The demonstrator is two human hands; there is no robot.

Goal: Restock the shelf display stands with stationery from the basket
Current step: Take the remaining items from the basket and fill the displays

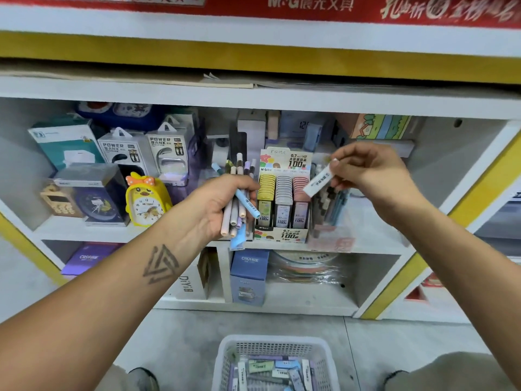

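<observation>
1. Head view: right hand (372, 170) pinches a flat white box (319, 182) at its upper end; its long axis slants down-left toward the lead stand (282, 204), just beside it.
2. Left hand (222, 201) grips a bundle of smooth pastel pens (238, 204), upright.
3. Meshed plastic basket (225, 359) sits below, holding more boxes.

Left hand (225, 198) grips a fistful of pastel pens (239, 204), tips fanned toward twelve o'clock. Right hand (369, 173) pinches a small white rectangular eraser (320, 180) just over the pencil-lead display stand (282, 198) on the white shelf (366, 244). At six o'clock, the white plastic mesh basket (225, 362) sits on the floor, holding more erasers.
</observation>
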